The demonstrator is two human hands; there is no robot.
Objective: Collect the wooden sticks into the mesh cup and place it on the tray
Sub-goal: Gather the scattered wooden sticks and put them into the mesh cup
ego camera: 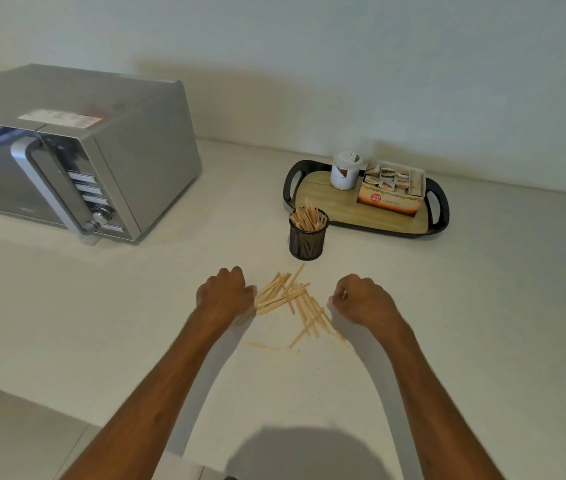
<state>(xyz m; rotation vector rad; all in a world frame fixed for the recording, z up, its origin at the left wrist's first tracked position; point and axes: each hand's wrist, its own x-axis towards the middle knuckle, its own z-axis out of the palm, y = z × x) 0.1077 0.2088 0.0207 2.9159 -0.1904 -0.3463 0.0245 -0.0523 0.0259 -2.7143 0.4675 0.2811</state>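
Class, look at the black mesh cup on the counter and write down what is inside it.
The mesh cup holds a bunch of wooden sticks, their tips poking above the rim. Their lower ends and the cup's bottom are mostly hidden behind the dark mesh.

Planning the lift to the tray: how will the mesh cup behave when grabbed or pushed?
Probably light: the mesh cup is thin wire mesh and holds only thin wooden sticks. It may tip if pushed up high, since it stands taller than wide and the sticks poke above its rim. The mesh should give decent grip and is unlikely to be slippery.
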